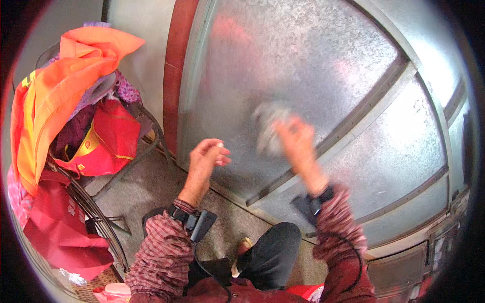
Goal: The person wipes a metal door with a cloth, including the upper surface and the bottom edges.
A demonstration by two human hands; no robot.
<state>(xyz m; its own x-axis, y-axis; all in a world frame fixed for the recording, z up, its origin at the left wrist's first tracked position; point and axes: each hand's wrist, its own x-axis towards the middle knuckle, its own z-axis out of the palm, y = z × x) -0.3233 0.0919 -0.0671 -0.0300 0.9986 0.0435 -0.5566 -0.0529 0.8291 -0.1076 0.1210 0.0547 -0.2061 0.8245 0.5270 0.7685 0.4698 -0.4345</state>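
My right hand grips a greyish-white cloth, blurred by motion, against or just in front of a dull metal panel. My left hand hovers before the panel's lower left part with its fingers loosely curled and slightly apart. No object shows clearly in it; the pale spot at the thumb tip looks like the nail. A black device is strapped to my left wrist, and another strapped device sits on my right wrist.
A metal-framed chair at left bears an orange garment and a red bag with yellow trim. Below hangs a dark red cloth bag. A raised metal rail crosses the panelling. My bent knee is close to the panel's foot.
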